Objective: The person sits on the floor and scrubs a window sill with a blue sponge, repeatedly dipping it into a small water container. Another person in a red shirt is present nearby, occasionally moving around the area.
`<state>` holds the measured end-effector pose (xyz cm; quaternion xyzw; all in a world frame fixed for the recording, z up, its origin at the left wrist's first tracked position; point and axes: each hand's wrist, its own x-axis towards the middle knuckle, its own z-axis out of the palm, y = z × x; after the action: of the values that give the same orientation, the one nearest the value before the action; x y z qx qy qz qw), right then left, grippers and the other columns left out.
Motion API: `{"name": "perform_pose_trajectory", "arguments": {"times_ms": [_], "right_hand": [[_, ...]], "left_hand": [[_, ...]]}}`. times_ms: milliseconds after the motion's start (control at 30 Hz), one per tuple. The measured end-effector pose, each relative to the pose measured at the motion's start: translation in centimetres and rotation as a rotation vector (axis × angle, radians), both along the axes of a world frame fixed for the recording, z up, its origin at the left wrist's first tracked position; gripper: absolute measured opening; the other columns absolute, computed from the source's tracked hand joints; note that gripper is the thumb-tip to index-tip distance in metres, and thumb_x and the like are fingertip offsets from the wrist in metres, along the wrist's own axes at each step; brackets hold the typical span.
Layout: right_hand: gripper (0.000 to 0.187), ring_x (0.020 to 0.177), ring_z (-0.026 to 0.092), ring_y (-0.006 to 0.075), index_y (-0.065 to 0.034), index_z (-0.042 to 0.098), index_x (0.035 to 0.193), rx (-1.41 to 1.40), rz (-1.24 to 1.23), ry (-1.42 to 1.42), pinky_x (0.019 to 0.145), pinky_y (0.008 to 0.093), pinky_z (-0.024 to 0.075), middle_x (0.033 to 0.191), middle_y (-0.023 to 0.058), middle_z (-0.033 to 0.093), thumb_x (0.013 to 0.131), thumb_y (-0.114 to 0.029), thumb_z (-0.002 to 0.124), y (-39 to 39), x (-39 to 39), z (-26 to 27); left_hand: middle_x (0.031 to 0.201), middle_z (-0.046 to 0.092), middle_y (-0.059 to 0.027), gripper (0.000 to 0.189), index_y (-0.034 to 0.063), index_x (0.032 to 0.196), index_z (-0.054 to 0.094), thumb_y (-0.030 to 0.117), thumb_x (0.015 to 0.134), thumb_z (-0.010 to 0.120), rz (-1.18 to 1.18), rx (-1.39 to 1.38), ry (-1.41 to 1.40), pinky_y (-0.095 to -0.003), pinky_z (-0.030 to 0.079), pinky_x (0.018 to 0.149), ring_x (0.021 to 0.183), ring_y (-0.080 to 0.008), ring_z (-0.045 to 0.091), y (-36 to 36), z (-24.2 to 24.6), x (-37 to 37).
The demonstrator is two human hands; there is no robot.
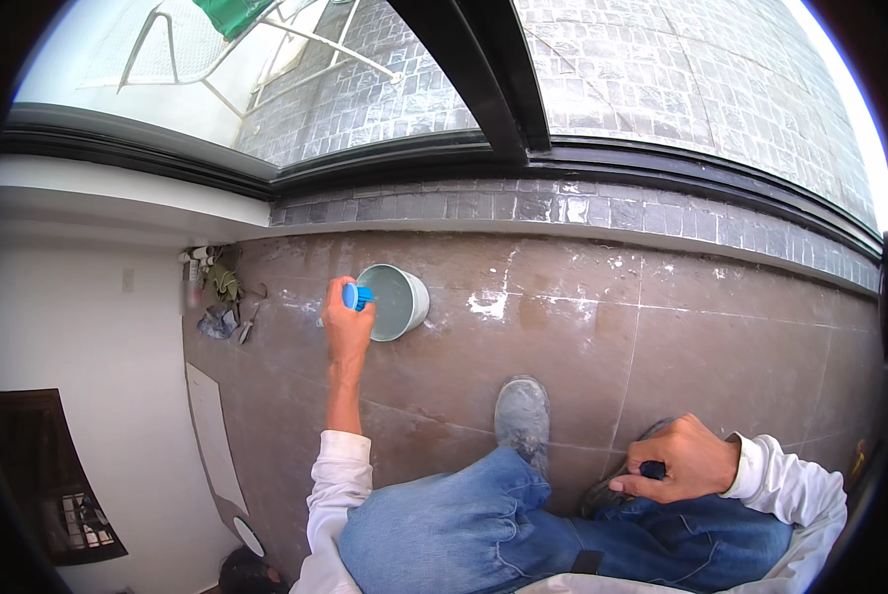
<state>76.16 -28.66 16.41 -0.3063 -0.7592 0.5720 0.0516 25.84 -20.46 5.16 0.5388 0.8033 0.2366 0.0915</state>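
My left hand (349, 321) is closed around a blue brush (362, 297) at the left rim of a pale bucket (420, 306), which appears to hold liquid. The brush's blue bristles point towards the bucket's opening. My right hand (674, 464) is curled above my right shoe, near my knee, gripping a dark object (652, 469); its kind cannot be told. Both arms wear white sleeves.
White stains mark the brown tiled floor (488, 304). A low stone-faced ledge (518, 208) runs under a black window frame. Bottles, cloths and a hand tool (248, 327) lie by the left wall, near a flat white panel (215, 438).
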Motion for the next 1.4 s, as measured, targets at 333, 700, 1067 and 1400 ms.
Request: {"name": "perform_pose_trajectory", "arguments": {"times_ms": [333,700,1067,1400], "right_hand": [[0.034,0.043,0.058,0.021,-0.0033,0.063,0.062,-0.085,-0.14,-0.105,0.045,0.0321,0.0416,0.051,0.0078,0.059,0.082,-0.024,0.08,0.1,-0.2,0.3],[0.042,0.057,0.052,0.0158,-0.0082,0.055,0.064,-0.147,0.038,-0.255,0.078,0.0323,0.038,0.059,0.0007,0.059,0.089,-0.036,0.074,3.9,-2.5,-1.4],[0.042,0.052,0.055,0.0172,-0.0054,0.055,0.063,-0.197,0.073,-0.1,0.058,0.0306,0.0416,0.057,0.0048,0.059,0.089,-0.032,0.076,5.8,-5.1,-3.5],[0.035,0.044,0.056,0.024,-0.0075,0.061,0.063,-0.091,0.125,0.06,0.043,0.034,0.0398,0.051,0.0058,0.056,0.085,-0.027,0.081,6.1,-2.9,-1.8]], "left_hand": [[0.1,0.068,-0.0189,0.089,-0.0005,0.116,0.056,0.054,0.058,0.096,0.029,-0.1,-0.228,-0.0415,0.053,0.084,0.094,-0.0308,0.066,-0.4,0.7,1.4],[0.08,0.064,-0.0134,0.033,0.0008,0.097,0.058,0.024,0.082,0.077,0.117,0.322,-0.373,-0.0403,0.05,0.072,0.076,-0.0251,0.064,-0.1,-0.8,3.9],[0.084,0.06,-0.0101,0.034,0.0019,0.101,0.056,0.02,0.083,0.078,0.127,0.548,-0.314,-0.037,0.051,0.074,0.079,-0.0208,0.061,-1.6,2.9,6.2],[0.094,0.067,-0.0049,0.023,0.0028,0.106,0.067,0.009,0.086,0.076,0.122,0.388,-0.32,-0.0309,0.051,0.079,0.086,-0.0149,0.062,-1.0,1.0,6.5]]}}
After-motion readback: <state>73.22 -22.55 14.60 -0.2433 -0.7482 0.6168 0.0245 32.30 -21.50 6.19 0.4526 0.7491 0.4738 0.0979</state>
